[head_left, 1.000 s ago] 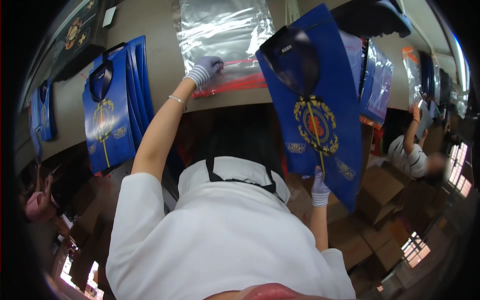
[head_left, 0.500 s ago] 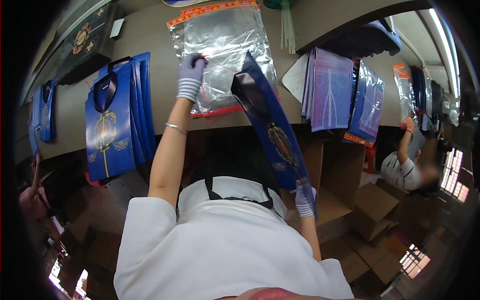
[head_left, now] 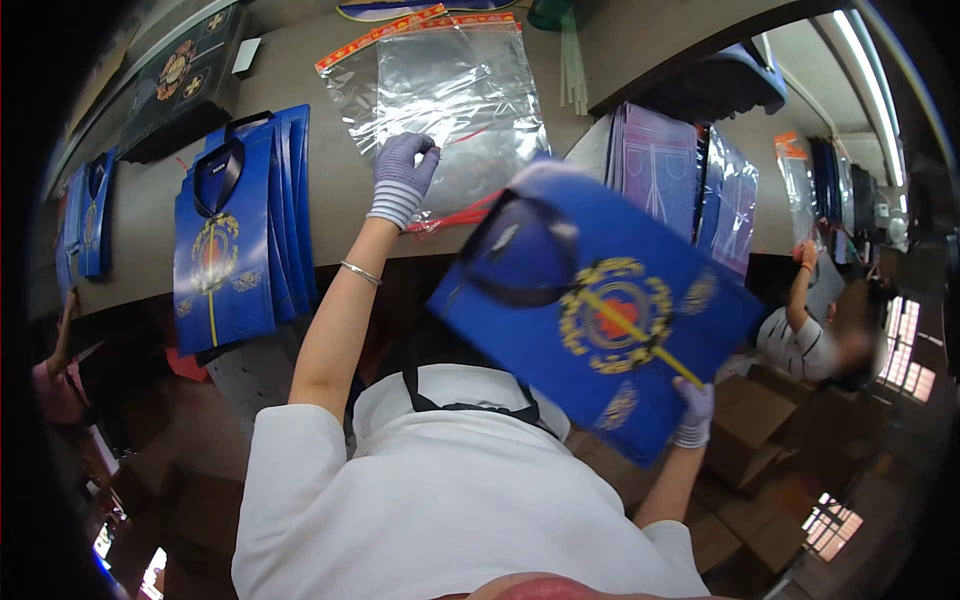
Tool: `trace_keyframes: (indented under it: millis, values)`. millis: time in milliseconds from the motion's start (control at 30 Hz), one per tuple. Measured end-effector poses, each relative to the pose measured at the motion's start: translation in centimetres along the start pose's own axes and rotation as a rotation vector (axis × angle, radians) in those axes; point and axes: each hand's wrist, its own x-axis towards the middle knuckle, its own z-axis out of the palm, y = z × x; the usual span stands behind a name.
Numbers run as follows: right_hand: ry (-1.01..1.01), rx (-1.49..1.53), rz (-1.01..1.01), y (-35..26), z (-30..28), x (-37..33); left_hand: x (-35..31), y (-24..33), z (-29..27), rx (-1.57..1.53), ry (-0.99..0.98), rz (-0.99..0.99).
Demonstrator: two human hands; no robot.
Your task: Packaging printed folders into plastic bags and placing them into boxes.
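My left hand point(head_left: 405, 170), in a striped lilac-and-white glove, has its fingers curled on a clear plastic bag point(head_left: 375, 85) with an orange printed top strip. That bag lies askew over other clear bags point(head_left: 500, 60) on the table; red edging shows at their near end. In my right hand point(head_left: 694, 412), also gloved, is the lower corner of a flat blue carrier bag point(head_left: 640, 270). The carrier bag has a dark ribbon loop and a gold ring-shaped print, and is tilted and slightly blurred by motion. It hangs in front of the table edge.
At the left, a fanned stack of similar blue carrier bags point(head_left: 225, 250) overhangs the table point(head_left: 350, 225). A dark box point(head_left: 180, 80) stands behind it. Denim-print packages point(head_left: 655, 165) sit right. Cardboard boxes point(head_left: 750, 420) are below; a co-worker point(head_left: 800, 335) works at the far right.
The blue carrier bag has swung from nearly edge-on to face-on, with my right hand moving right. My left hand has shifted slightly right and nearer; the top clear bag has turned askew.
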Motion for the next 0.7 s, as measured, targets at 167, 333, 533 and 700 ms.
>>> trace_keyframes:
  millis: [167, 333, 533, 700]
  values:
    - [-0.139, 0.192, -0.058, -2.2, 10.2, 1.4, -1.9, 2.7, -0.8, 0.194, -0.136, 0.099]
    - [-0.173, 0.548, 0.138, 2.1, 13.9, 4.1, -5.9, 3.3, -1.3, 0.194, -0.11, 0.222]
    - [-0.168, 0.631, 0.219, 5.8, 14.2, 4.2, -11.1, -2.0, -3.2, 0.231, 0.036, -0.178]
    - [-0.208, 0.668, 0.214, 6.5, 14.7, 4.1, -12.1, -2.4, -3.7, 0.194, 0.088, -0.147]
